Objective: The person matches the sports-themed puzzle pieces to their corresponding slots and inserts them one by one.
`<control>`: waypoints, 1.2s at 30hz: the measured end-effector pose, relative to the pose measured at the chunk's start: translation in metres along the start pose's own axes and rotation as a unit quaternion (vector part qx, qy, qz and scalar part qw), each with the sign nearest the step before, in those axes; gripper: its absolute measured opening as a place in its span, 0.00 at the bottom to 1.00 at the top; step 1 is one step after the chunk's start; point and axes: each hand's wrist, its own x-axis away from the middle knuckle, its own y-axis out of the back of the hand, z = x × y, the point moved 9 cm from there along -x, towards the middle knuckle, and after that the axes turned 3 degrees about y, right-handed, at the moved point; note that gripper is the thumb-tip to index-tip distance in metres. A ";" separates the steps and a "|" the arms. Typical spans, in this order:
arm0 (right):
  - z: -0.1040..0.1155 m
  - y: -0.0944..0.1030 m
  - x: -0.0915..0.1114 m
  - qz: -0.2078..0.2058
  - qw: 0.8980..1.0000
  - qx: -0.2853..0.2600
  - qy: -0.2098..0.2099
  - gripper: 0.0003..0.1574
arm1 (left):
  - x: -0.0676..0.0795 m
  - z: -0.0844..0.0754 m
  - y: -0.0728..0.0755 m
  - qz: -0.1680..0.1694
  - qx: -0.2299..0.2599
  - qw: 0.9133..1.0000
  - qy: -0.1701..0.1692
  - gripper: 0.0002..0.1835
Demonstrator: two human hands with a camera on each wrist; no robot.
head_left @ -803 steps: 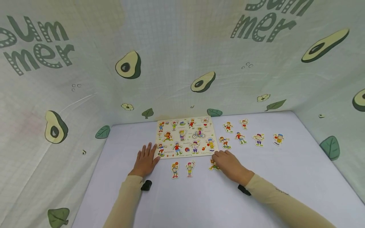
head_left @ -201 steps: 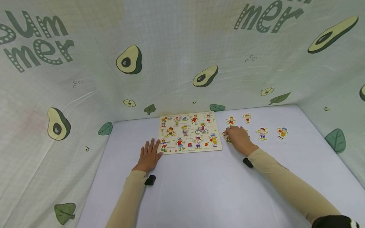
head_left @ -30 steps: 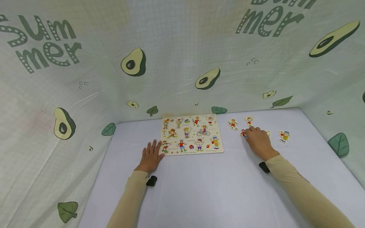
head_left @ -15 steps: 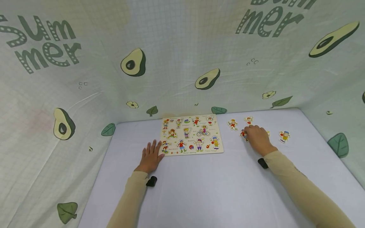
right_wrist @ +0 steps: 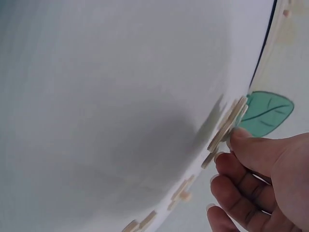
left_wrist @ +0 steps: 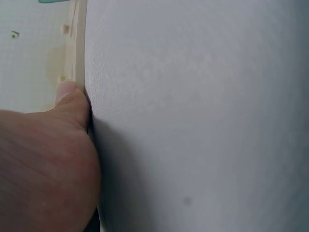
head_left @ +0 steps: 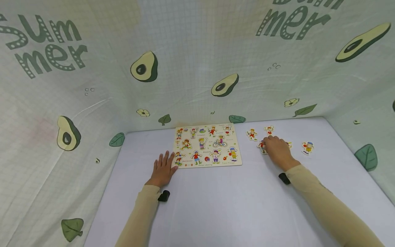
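Observation:
My left hand (head_left: 162,170) lies spread on the table at the left edge of a wooden puzzle board (head_left: 208,145) printed with sports figures. In the left wrist view its thumb (left_wrist: 70,99) rests on the board's edge. My right hand (head_left: 278,151) pinches a puzzle piece (head_left: 261,146), a figure in red, right of the board. From the right wrist view, the thumb and fingers hold this wooden piece (right_wrist: 226,126) by its edge, tilted, with a shadow beside it. My fingers hide part of it.
Other loose pieces lie around the right hand: a footballer piece (head_left: 251,134), a tennis piece (head_left: 269,130) and a blue-capped figure (head_left: 308,148). One more piece (head_left: 289,144) is mostly hidden behind the hand. A patterned cloth (head_left: 185,61) hangs behind the table.
Over the last second the right hand has drawn the red figure piece slightly left. The skateboarder piece has left its earlier spot beside the board; before that, three pieces vanished from below it.

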 end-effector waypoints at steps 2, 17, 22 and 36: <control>0.006 0.003 0.001 -0.006 1.000 -0.003 0.007 0.11 | -0.001 0.000 0.001 0.001 -0.002 1.000 0.002 0.34; 0.061 0.019 -0.006 -0.008 0.999 0.011 0.032 0.14 | 0.004 -0.009 0.015 -0.006 -0.008 1.000 0.009 0.34; 0.077 0.023 -0.007 -0.012 0.999 0.002 0.046 0.15 | 0.005 -0.010 0.017 -0.007 -0.008 1.000 0.011 0.34; 0.126 0.025 -0.006 -0.038 0.994 -0.004 0.106 0.15 | 0.001 -0.001 0.001 -0.017 -0.002 1.000 -0.006 0.35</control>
